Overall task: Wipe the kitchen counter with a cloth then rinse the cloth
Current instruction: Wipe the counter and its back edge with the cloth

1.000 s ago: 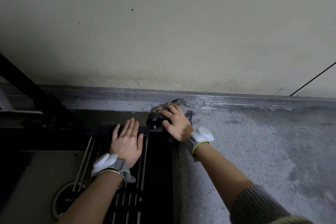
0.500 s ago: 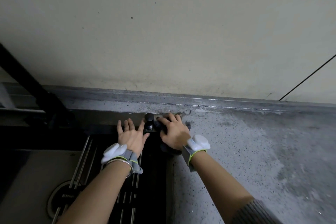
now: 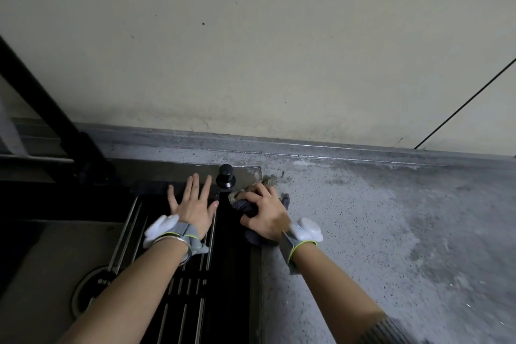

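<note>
1. While the left hand [image 3: 192, 205] lies flat with fingers spread on the rack [image 3: 178, 288] over the sink [image 3: 42, 260], the right hand [image 3: 268, 216] presses down on the cloth [image 3: 245, 205].
2. The right fingers [image 3: 258, 193] are curled over the bunched cloth, grasping it.
3. The cloth sits at the sink's right edge on the speckled grey worktop [image 3: 377, 232], just beside a black knob [image 3: 225, 176].

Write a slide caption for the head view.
Right hand presses cloth at counter edge; left hand rests flat.
</note>
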Available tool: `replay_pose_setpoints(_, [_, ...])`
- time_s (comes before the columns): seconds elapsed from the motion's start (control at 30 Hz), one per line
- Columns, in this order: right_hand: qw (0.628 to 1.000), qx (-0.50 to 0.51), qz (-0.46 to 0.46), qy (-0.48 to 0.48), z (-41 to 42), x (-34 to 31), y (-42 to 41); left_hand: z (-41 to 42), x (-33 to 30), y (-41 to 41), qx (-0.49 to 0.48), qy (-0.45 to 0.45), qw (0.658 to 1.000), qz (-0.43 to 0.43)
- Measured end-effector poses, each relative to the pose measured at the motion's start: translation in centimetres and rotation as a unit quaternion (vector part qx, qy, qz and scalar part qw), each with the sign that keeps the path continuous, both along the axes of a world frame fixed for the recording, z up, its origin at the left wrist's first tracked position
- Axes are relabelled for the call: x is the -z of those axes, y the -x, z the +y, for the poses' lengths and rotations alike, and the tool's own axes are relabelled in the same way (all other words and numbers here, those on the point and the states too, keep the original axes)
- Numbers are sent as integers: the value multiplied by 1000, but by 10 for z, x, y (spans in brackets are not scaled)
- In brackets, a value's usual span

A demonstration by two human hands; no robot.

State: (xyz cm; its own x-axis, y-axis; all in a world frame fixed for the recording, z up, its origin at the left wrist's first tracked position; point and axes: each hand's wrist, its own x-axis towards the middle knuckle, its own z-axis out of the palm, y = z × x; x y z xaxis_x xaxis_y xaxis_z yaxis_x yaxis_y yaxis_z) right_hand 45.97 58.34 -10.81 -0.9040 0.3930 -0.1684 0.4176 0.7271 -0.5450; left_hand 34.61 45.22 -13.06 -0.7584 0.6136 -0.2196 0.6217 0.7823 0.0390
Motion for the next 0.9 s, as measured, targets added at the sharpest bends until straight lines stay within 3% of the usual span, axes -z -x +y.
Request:
replay_pose_setpoints(0.13, [1000,7,10,23,-9,0,-11,-32,6,-2,-23,-65,997,27])
replay_pose_setpoints(0.9, [992,67,30,100,-132,-12,-141,-227,-3,-137,-28,-113,993,-32])
